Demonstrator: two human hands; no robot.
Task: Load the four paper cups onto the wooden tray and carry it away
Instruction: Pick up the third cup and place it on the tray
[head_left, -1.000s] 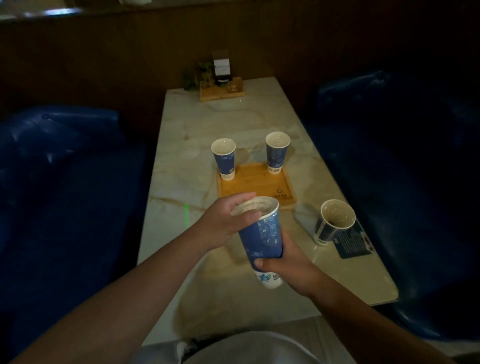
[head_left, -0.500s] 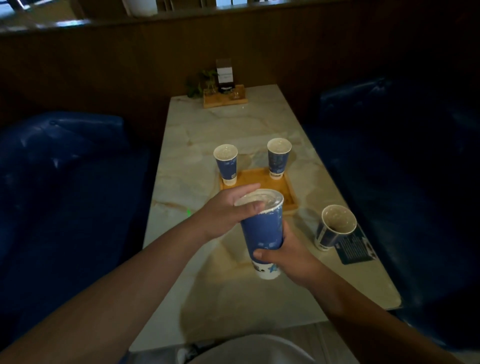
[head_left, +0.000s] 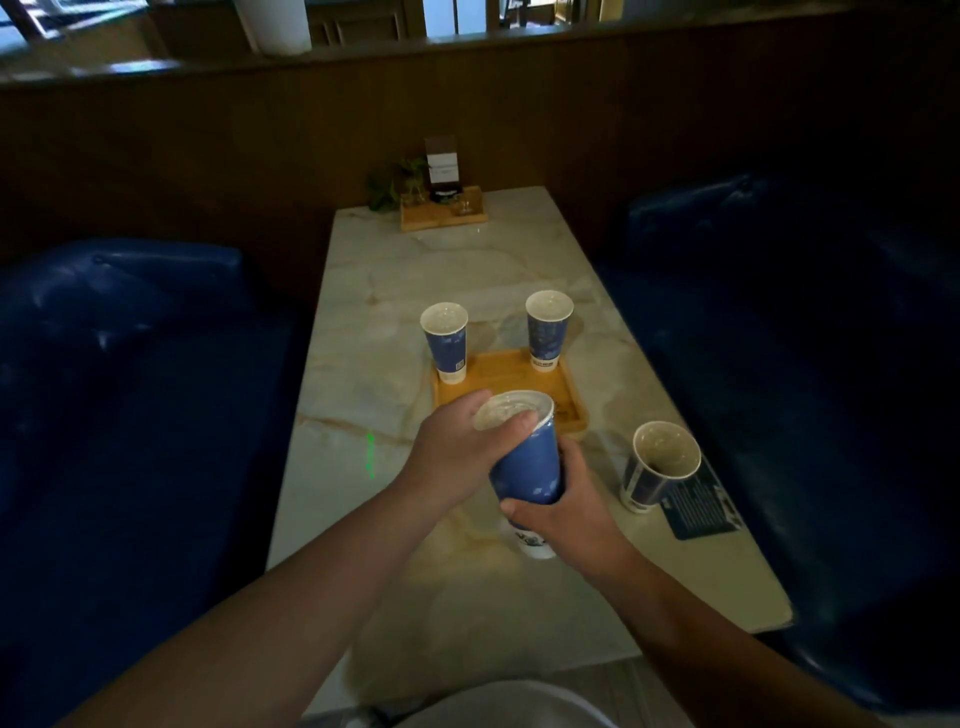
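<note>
Blue paper cup (head_left: 527, 457) is being pinched at its rim by the left hand (head_left: 457, 452) fingers (head_left: 511, 427) and wrapped low by the right hand (head_left: 563, 512), above the bench (head_left: 363, 322) just short of the wooden tray (head_left: 511, 382). Two cups (head_left: 445, 340) (head_left: 546, 330) are standing there; a fourth (head_left: 657, 465) is waiting beside. Crushing or tipping is being risked.

A single wide-angle head-worn camera looks forward and down along the marble surface (head_left: 467, 270) from its near end, close above both forearms, toward the wood-panelled wall (head_left: 260, 156) at the far end, with blue benches (head_left: 130, 364) on either side.
</note>
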